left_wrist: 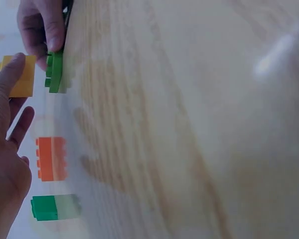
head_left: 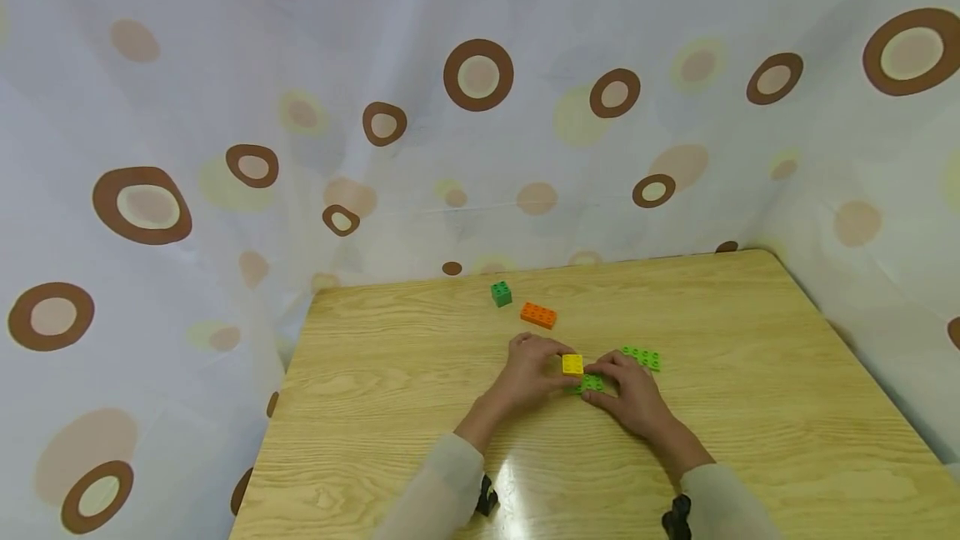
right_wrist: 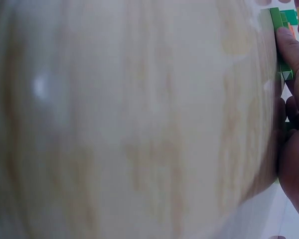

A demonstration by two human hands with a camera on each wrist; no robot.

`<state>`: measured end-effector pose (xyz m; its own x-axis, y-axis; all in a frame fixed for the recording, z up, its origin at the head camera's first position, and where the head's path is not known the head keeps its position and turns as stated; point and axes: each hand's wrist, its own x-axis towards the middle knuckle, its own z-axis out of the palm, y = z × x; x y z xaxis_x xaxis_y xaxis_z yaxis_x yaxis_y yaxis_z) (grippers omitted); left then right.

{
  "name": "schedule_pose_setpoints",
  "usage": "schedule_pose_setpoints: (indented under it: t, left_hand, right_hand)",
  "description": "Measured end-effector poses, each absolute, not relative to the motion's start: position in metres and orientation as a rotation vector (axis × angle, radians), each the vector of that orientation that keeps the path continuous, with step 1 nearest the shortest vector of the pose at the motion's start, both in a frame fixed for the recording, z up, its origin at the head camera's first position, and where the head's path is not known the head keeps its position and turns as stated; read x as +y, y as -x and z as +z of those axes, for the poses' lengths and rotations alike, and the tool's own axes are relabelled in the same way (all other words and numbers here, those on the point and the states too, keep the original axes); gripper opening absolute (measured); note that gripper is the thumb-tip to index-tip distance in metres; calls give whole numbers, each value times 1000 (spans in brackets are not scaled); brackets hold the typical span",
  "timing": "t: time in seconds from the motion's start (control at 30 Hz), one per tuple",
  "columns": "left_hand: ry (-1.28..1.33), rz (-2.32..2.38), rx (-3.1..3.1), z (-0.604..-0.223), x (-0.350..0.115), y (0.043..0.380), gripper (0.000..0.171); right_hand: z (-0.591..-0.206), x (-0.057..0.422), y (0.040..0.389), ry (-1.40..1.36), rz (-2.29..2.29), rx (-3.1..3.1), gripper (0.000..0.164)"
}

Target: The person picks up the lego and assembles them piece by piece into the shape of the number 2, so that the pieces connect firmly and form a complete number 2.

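My left hand [head_left: 531,369] pinches a yellow toy building brick [head_left: 573,364] between thumb and fingers. In the left wrist view the yellow brick [left_wrist: 24,77] is held up off the table, close to a flat light-green brick [left_wrist: 54,73]. That light-green brick [head_left: 592,382] lies low at the tabletop, and my right hand [head_left: 632,394] grips its right end with thumb and fingers. Seen from the right wrist, the thumb [right_wrist: 292,49] presses along the side of the light-green brick [right_wrist: 276,18]. The yellow brick overlaps its left end in the head view.
A second light-green brick [head_left: 649,359] lies just behind my right hand. Farther back on the wooden table [head_left: 375,382] are an orange brick [head_left: 538,315] and a dark-green brick [head_left: 501,293]. A dotted curtain [head_left: 420,182] hangs around the table's back and sides.
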<state>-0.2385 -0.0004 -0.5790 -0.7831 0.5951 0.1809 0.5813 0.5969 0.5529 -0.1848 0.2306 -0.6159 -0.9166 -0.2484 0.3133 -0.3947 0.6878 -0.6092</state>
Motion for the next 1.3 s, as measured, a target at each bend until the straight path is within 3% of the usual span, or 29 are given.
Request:
schedule_pose_setpoints:
  t: [1.07,1.3]
  left_hand:
    - [-1222,973,2836,-601,4,235,40]
    - [-1135,1155,2749,-622,1,242,43]
  right_hand:
    - [-609,232,184,-499,1030,-2707,38]
    - [-613,233,185,-523,1049,-2723,42]
